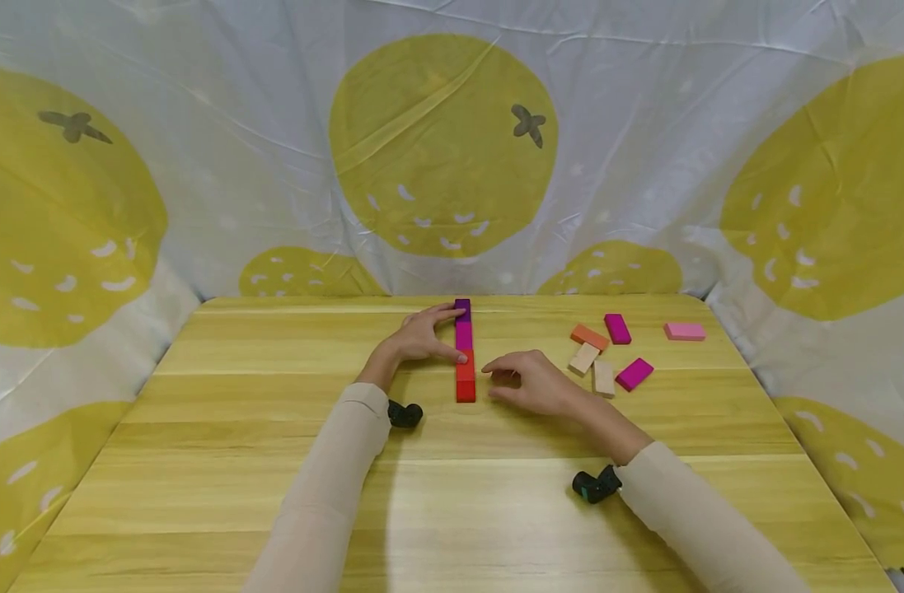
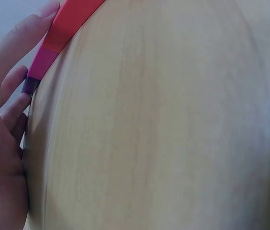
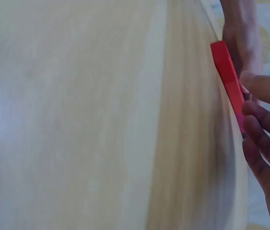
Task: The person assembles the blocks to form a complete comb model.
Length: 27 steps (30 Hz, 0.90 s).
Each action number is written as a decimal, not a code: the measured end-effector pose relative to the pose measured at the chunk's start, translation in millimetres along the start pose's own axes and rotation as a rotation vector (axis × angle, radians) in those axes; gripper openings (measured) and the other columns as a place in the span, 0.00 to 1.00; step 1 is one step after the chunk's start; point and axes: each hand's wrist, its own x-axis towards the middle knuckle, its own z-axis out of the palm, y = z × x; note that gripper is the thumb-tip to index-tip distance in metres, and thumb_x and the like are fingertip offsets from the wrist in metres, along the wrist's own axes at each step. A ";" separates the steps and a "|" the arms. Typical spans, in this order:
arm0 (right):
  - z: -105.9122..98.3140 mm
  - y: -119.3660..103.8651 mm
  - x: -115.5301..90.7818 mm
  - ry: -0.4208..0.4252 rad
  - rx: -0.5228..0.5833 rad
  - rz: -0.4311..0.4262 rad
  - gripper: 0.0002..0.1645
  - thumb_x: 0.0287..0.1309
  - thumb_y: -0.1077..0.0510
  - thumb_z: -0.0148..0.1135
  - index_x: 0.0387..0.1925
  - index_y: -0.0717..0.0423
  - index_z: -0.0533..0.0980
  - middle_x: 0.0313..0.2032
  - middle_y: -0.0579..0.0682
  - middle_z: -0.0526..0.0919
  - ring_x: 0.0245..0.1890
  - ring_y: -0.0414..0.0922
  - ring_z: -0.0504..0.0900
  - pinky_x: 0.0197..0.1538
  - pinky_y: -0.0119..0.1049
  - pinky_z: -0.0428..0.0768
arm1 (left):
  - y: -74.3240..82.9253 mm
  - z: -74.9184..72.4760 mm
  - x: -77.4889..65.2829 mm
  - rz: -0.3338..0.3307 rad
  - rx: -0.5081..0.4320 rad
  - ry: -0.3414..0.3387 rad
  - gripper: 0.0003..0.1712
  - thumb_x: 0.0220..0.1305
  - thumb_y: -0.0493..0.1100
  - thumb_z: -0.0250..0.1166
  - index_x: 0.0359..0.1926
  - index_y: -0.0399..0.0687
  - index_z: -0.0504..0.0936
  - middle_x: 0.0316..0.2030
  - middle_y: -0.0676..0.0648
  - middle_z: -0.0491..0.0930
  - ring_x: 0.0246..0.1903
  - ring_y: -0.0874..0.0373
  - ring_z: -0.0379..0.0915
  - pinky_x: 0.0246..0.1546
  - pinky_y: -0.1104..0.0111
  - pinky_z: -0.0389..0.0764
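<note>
A straight row of colored blocks runs away from the person in the middle of the table. It has red blocks (image 1: 466, 390) at the near end, a magenta block (image 1: 463, 336) beyond them and a purple block (image 1: 462, 305) at the far end. The left hand (image 1: 419, 336) is at the row's left side, thumb touching a red block and extended fingers reaching the purple one. Close to the row's right side hovers the right hand (image 1: 535, 383), its fingers loosely bent and nothing between them. In the right wrist view, the red part of the row (image 3: 226, 69) shows beyond its fingers.
Loose blocks lie to the right: an orange block (image 1: 589, 337), two cream blocks (image 1: 584, 358), two magenta blocks (image 1: 634, 374) and a pink block (image 1: 685, 332). Dark wrist devices (image 1: 597, 484) are on both arms. A printed cloth (image 1: 274, 148) hangs behind the wooden table (image 1: 222, 461).
</note>
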 end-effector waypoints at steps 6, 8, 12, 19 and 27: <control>-21.1 3.9 -12.7 0.018 0.014 0.060 0.20 0.64 0.57 0.73 0.55 0.60 0.84 0.43 0.48 0.87 0.43 0.42 0.84 0.50 0.42 0.83 | 1.0 -0.9 0.8 0.001 -0.012 -0.012 0.59 0.52 0.63 0.78 0.81 0.57 0.61 0.81 0.46 0.49 0.78 0.43 0.44 0.74 0.44 0.40; -27.1 7.5 -17.3 0.030 0.007 0.075 0.20 0.64 0.57 0.74 0.55 0.60 0.84 0.43 0.48 0.87 0.43 0.43 0.83 0.50 0.43 0.83 | 0.9 -1.4 0.8 0.001 -0.012 -0.013 0.59 0.53 0.63 0.78 0.81 0.57 0.61 0.81 0.46 0.49 0.78 0.43 0.43 0.74 0.44 0.40; -38.8 17.2 -29.1 0.049 -0.013 0.103 0.21 0.63 0.55 0.74 0.55 0.59 0.84 0.45 0.49 0.87 0.44 0.44 0.83 0.50 0.45 0.83 | 0.7 -2.0 0.4 -0.004 -0.013 -0.022 0.58 0.53 0.62 0.77 0.81 0.57 0.61 0.81 0.47 0.48 0.78 0.43 0.42 0.74 0.44 0.40; -63.1 34.3 -58.3 0.104 -0.001 0.168 0.22 0.59 0.58 0.78 0.53 0.62 0.84 0.43 0.51 0.87 0.41 0.47 0.82 0.46 0.47 0.83 | 0.9 -1.7 0.7 0.010 -0.011 -0.017 0.59 0.53 0.63 0.77 0.81 0.57 0.60 0.81 0.46 0.49 0.78 0.43 0.43 0.74 0.43 0.40; -81.5 52.3 -89.4 0.138 -0.030 0.252 0.24 0.56 0.57 0.80 0.52 0.62 0.85 0.46 0.53 0.87 0.44 0.51 0.84 0.49 0.53 0.84 | 0.6 -2.4 0.9 -0.001 -0.013 -0.019 0.59 0.53 0.62 0.78 0.81 0.56 0.61 0.81 0.46 0.49 0.78 0.43 0.43 0.74 0.43 0.40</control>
